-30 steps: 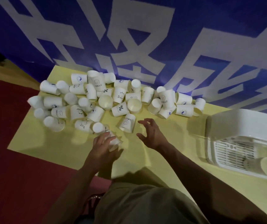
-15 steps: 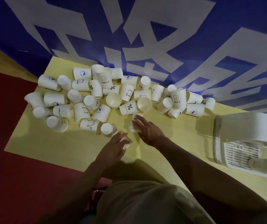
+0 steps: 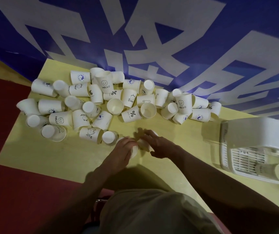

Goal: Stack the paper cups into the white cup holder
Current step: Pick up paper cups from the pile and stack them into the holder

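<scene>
Nearest you, your left hand (image 3: 124, 147) wraps its grip around a paper cup (image 3: 134, 151) lying at the near edge of the pile, knuckles up and forearm running back toward your lap. Your right hand (image 3: 158, 146) meets it from the right, fingers spread and curved over a second cup (image 3: 143, 144). That one is mostly hidden and blurred, so you cannot tell for sure how firmly the grip closes, though the curled fingers look like they hold it. The two hands sit almost touching, which reads as nesting one cup into the other before carrying them off; that saves trips.

To the right, well apart from your hands, the white cup holder (image 3: 260, 132) rests on the yellow counter (image 3: 34, 154), with one cup (image 3: 275, 171) lying on its side at its near end.

Farther out, the loose cups (image 3: 105, 102) sprawl across the counter against the blue banner (image 3: 152, 39), some tipped over, some mouth up, so most of the work remains.
</scene>
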The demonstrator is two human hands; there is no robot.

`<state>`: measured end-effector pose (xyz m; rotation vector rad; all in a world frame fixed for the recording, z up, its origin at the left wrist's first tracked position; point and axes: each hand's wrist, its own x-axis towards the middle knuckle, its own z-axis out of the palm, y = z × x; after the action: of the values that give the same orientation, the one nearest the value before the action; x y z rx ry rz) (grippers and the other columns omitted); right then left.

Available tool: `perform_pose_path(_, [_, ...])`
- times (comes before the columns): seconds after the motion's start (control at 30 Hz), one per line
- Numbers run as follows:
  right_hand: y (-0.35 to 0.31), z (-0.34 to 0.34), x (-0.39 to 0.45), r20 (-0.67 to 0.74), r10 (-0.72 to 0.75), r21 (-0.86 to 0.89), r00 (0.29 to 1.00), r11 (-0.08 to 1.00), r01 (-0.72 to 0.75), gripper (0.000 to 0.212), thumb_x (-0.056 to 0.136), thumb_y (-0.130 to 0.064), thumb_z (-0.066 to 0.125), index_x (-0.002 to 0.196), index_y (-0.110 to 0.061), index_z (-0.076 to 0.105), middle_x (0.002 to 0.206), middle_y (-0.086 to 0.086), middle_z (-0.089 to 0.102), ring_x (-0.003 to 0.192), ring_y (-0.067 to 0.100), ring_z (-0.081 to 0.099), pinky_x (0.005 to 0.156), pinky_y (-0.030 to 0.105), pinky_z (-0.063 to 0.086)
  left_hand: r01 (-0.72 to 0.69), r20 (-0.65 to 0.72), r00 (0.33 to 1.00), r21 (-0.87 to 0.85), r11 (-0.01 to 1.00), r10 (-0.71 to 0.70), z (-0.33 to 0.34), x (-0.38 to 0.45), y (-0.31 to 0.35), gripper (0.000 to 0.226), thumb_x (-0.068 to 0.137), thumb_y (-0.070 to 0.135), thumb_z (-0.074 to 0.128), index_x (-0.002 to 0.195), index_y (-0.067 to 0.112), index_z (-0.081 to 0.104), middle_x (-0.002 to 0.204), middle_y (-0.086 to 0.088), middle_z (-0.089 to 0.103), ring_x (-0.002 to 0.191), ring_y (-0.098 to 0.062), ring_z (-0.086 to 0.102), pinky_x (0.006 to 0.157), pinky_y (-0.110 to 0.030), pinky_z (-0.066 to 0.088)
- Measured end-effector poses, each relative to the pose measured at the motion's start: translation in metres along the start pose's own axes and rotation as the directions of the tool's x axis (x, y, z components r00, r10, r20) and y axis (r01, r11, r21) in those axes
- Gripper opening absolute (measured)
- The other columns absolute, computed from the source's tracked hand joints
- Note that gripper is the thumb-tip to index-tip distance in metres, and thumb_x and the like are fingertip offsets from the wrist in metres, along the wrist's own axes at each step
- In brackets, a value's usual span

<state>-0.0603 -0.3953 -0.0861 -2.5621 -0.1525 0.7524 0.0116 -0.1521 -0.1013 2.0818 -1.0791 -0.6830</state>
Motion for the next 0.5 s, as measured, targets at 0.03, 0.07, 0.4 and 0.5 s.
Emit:
perform_pose_path(0.03, [0.002, 0.002, -0.005, -0.001, 0.022, -0.005, 1.000, 1.000, -0.022, 0.105, 0.076, -0.009, 0.084, 0.147, -0.038, 0.012, 0.157, 0.015, 0.027, 0.111, 0.042, 0.062, 0.078, 0.049, 0.060, 0.035, -0.004, 0.999, -0.014, 0.999, -0.036, -0.001, 0.002, 0.005, 0.040, 0.107, 0.018, 0.034, 0.139, 0.018, 0.057, 0.146, -0.004, 0.052, 0.144, -0.018, 0.037, 0.122, -0.036, 0.026])
perform_pose_path(0.07, [0.002, 0.004, -0.009, -0.010, 0.028, -0.011, 1.000, 1.000, -0.028, 0.103, 0.077, -0.010, 0.083, 0.148, -0.035, 0.014, 0.154, 0.016, 0.030, 0.106, 0.042, 0.063, 0.076, 0.050, 0.060, 0.066, -0.003, 0.998, -0.033, 0.997, -0.067, -0.002, 0.005, 0.010, 0.043, 0.106, 0.022, 0.031, 0.140, 0.019, 0.057, 0.146, -0.004, 0.052, 0.142, -0.018, 0.038, 0.121, -0.035, 0.027])
perform_pose_path(0.4, [-0.007, 0.020, -0.055, -0.011, 0.310, -0.181, 0.951, 0.935, -0.307, 0.102, 0.091, -0.040, 0.073, 0.162, -0.032, 0.000, 0.134, 0.013, 0.047, 0.088, 0.036, 0.069, 0.071, 0.044, 0.059, 0.125, -0.036, 0.991, -0.098, 0.987, -0.129, 0.008, 0.000, 0.017, 0.076, 0.077, 0.015, 0.085, 0.144, 0.021, 0.050, 0.143, -0.001, 0.048, 0.132, -0.022, 0.039, 0.111, -0.040, 0.036])
perform_pose_path(0.5, [-0.008, 0.026, -0.069, 0.019, 0.340, -0.177, 0.940, 0.927, -0.331, 0.096, 0.093, -0.046, 0.069, 0.159, -0.037, 0.000, 0.132, 0.013, 0.048, 0.090, 0.035, 0.068, 0.072, 0.043, 0.058, 0.190, -0.062, 0.978, -0.114, 0.975, -0.197, 0.009, 0.000, 0.020, 0.079, 0.079, 0.019, 0.085, 0.147, 0.026, 0.045, 0.142, 0.003, 0.044, 0.131, -0.016, 0.036, 0.110, -0.034, 0.032])
